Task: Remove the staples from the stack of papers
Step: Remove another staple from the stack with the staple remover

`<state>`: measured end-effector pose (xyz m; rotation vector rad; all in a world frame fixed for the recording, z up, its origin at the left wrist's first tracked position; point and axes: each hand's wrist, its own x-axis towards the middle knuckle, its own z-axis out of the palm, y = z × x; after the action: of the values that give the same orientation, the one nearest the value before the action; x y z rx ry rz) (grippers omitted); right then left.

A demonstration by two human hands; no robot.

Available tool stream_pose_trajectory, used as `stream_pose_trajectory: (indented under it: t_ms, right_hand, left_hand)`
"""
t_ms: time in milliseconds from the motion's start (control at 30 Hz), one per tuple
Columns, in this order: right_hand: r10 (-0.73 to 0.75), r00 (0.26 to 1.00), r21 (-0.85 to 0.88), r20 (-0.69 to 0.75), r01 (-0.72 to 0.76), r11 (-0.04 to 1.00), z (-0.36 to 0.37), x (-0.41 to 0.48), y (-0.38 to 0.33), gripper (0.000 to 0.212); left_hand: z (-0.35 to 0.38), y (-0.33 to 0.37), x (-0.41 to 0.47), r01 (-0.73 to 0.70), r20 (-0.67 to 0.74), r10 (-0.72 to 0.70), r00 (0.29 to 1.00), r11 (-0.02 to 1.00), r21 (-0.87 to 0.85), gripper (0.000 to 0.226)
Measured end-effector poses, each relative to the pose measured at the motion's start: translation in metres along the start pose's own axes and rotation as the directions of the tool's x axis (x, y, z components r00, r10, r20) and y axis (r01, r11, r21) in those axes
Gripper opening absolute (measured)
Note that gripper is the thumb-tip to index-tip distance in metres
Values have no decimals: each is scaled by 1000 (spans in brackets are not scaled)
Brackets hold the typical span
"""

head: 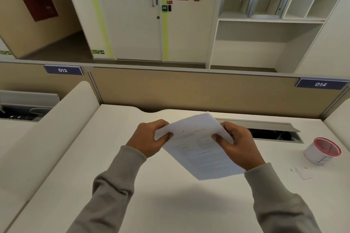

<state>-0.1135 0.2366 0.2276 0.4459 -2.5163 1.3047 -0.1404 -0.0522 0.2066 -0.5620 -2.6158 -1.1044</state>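
Both hands hold the stack of papers [197, 149] up off the desk [170, 210]. The left hand [151, 139] pinches the far left corner, thumb on top and fingers curled beneath. The right hand [239, 146] grips the right long edge, with its thumb pressed across the printed face. The sheets hang between them, roughly over the middle of the desk, and cast a soft shadow on it.

The stack's long axis runs from the far short edge, by the hands, back toward the person, slanting to the right. The near corner dips lowest. The printed side faces up, its text too faint to read, and no staple can be made out at this size.

Bare white desk lies under the stack and to its left. To the right, well apart from it, a small tub with a red rim [322, 150] lies tilted on its side, and a few paper scraps [304, 173] sit just in front of it. Behind the right hand a cable hatch [272, 131] stands open in the desk.

A tan partition [189, 92] closes the far edge, carrying blue labels reading 013 [63, 70] and 014 [320, 84]. A white side divider [56, 130] bounds the left. Beyond the partition are a pale door [132, 24] with safety signs and some open shelves [265, 30].
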Motion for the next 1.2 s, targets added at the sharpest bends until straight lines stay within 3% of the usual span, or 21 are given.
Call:
stream_pose_trajectory:
  t_ms: [100,200,267,333,467,600,767,900,1033,1200]
  right_hand:
    - [43,998,82,-47,-39,996,-6,-8,5,11]
    - [112,992,217,-59,-97,971,-8,-16,9,8]
    - [153,986,282,-63,-129,951,-6,-20,11,11]
    - [195,979,335,-68,-161,928,-2,-25,13,15]
    - [291,954,421,-71,-236,876,14,-38,25,21]
    - [354,930,450,-101,-275,849,30,-51,37,19]
    - [400,909,509,-117,-291,810,43,-56,43,25]
    - [433,889,538,-151,-294,790,55,-59,43,35]
    - [501,850,531,-161,-353,770,73,-66,60,31]
    - [517,837,505,-178,-373,778,78,-61,64,29]
  left_hand:
    - [-2,-5,-12,138,-125,-176,976,954,-267,21]
    - [5,6,-20,268,-59,-427,902,661,-701,25]
    - [13,17,-25,280,27,-459,888,493,-824,24]
    - [22,26,-30,316,96,-461,882,428,-847,24]
    - [44,30,-39,399,139,-499,855,463,-792,19]
    - [59,32,-43,389,29,-538,842,570,-724,18]
    - [75,32,-43,366,-46,-558,829,601,-710,20]
    - [90,32,-43,347,-45,-584,811,541,-766,21]
    - [105,29,-49,362,-14,-638,770,455,-814,23]
    - [110,24,-45,369,-28,-639,769,479,-796,25]
